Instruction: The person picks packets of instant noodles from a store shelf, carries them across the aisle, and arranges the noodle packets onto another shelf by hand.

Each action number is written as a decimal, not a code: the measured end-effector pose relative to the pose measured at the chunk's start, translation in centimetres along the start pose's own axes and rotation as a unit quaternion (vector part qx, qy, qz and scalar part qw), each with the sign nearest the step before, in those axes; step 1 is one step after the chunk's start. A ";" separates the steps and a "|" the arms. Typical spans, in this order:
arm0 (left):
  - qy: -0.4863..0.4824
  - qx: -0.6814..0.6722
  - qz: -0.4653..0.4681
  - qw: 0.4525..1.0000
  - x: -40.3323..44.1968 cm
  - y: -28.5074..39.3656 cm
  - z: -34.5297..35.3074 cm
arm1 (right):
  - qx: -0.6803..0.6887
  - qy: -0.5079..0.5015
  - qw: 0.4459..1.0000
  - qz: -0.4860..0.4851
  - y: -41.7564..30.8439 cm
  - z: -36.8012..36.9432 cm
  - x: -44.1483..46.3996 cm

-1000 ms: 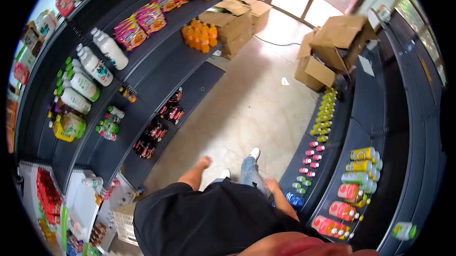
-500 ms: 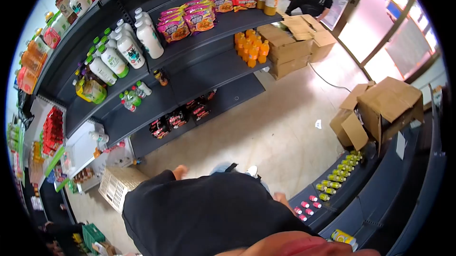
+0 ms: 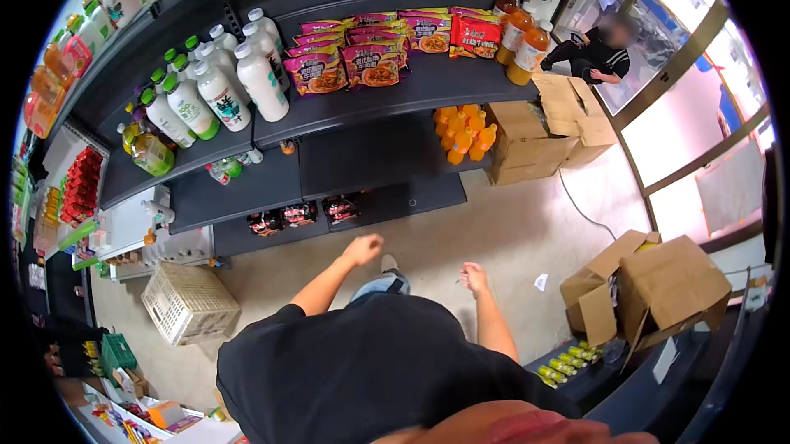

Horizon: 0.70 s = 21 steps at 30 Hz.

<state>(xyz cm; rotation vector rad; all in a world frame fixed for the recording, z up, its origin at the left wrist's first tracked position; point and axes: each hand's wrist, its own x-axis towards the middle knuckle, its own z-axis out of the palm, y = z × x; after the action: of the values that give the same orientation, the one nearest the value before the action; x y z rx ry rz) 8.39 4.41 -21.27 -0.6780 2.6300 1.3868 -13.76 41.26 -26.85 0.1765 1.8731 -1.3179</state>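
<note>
My left hand (image 3: 364, 249) is held out in front of me over the floor, its fingers curled in and nothing visible in them. My right hand (image 3: 474, 277) hovers farther right, fingers loosely bent and somewhat apart, with no clear object in it. Neither hand touches the shelves. Ahead of them, the lower shelf (image 3: 378, 176) carries orange soda bottles (image 3: 465, 133). Dark noodle packs (image 3: 341, 209) lie beneath it, nearest my left hand. On the shelf above are purple noodle packs (image 3: 372, 64) and white milk bottles (image 3: 262, 86).
A cream plastic crate (image 3: 189, 304) stands on the floor to the left. Cardboard boxes (image 3: 671, 283) sit at right, with more boxes (image 3: 527, 144) past the shelf end. A cable (image 3: 580, 207) crosses the floor. Yellow-green bottles (image 3: 568, 362) line a low right shelf. A person (image 3: 597, 53) sits by the glass doors.
My view has shifted closer to the shelf. Both hands have come up and forward from beside my body. More of both forearms shows now.
</note>
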 end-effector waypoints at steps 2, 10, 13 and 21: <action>0.082 -0.123 0.095 0.984 3.9 8.7 -2.8 | -0.029 -0.063 0.997 0.014 -3.2 2.5 1.1; 0.111 -0.273 0.250 0.922 22.1 30.0 -14.8 | -0.046 -0.142 0.974 -0.172 -17.1 5.7 4.1; 0.225 -0.172 0.294 0.913 30.7 32.6 -18.3 | -0.035 -0.130 0.974 -0.182 -22.6 4.9 3.9; 0.281 -0.096 0.067 0.952 44.5 32.6 -18.7 | -0.035 -0.159 0.945 -0.283 -32.2 -0.4 8.5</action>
<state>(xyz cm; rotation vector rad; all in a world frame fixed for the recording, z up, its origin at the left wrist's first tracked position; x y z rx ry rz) -43.08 -9.85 2.02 -1.0780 3.0319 1.7171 -36.66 24.62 -9.41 -0.6243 1.7428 -1.5358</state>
